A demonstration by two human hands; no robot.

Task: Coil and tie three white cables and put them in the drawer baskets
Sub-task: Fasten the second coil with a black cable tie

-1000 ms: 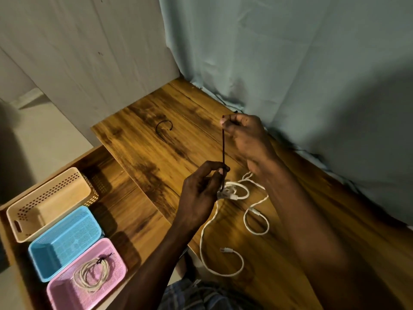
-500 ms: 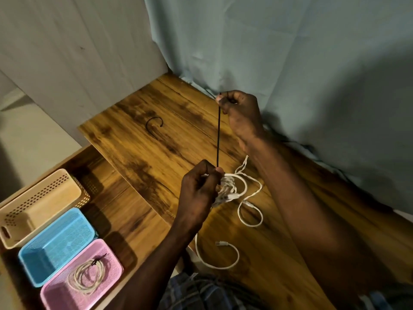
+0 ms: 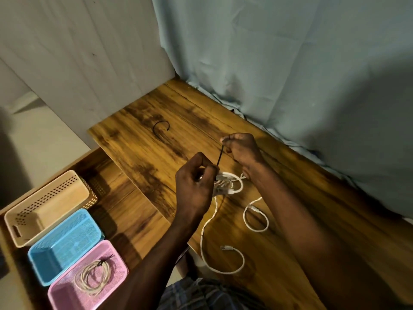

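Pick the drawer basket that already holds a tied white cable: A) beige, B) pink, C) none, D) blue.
B: a coiled white cable bound with a black tie lies in the pink basket, while the blue basket and beige basket show no cable.

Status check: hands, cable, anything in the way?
Left hand grips cable bundle; right hand pinches black tie. One tied cable in pink basket. Nothing blocking.
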